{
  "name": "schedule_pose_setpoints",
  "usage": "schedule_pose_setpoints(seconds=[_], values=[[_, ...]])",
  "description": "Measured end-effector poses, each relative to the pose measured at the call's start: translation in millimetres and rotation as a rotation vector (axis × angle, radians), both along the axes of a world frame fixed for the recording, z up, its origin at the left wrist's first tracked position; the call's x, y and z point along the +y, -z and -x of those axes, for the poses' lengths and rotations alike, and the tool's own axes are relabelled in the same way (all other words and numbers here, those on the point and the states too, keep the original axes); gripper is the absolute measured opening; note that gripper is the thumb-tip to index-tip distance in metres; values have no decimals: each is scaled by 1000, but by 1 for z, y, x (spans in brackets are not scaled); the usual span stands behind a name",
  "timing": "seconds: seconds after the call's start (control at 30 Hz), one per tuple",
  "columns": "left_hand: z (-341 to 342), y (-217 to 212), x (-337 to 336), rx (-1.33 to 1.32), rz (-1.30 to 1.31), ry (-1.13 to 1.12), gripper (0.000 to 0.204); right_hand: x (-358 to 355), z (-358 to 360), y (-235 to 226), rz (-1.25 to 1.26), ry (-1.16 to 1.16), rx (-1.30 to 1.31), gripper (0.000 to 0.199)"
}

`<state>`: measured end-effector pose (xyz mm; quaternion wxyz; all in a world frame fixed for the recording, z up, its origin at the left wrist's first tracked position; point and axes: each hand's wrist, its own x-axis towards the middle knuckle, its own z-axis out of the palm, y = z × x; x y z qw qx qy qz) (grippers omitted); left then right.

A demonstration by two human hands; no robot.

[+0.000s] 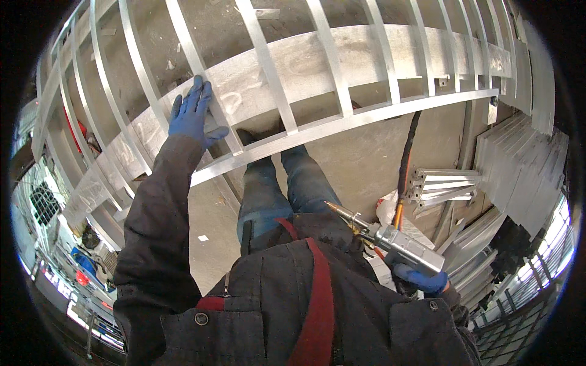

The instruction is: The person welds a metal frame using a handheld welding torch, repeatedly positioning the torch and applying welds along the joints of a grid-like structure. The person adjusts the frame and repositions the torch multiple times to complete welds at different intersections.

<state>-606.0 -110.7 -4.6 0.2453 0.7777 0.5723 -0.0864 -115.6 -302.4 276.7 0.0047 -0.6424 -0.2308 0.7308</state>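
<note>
In a blue glove, my left hand [194,116] lies against one of the upright bars of a silvery metal railing frame [268,64]. Its fingers stretch out and the thumb stands apart. Low at my right side, my gloved right hand [421,278] is closed around the rear of a welding gun [400,244]. The gun has a boxy silver body and a narrow copper-coloured nozzle pointing up and left, away from the railing. Part of that grip is hidden behind the gun. Behind the bars runs a wide, pale metal plank [293,61] with scuffs on it.
A dark hose [410,146] with an orange section runs along the floor on the right. Stacked square metal tubes [444,186] and a pile of flat metal strips [519,171] lie farther right. Tools and clutter fill the far left. My legs stand just behind the railing's lower rail [342,125].
</note>
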Motion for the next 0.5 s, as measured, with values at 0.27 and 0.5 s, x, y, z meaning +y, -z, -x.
schedule_pose_setpoints(seconds=[0.27, 0.5], values=[[-3, 2, 0, 49, -10, 15, 125, -18, 3, 19, -84, 129, 152, 49], [0, 8, -1, 69, -23, 23, 126, -32, 9, 19, -89, 131, 145, 49]])
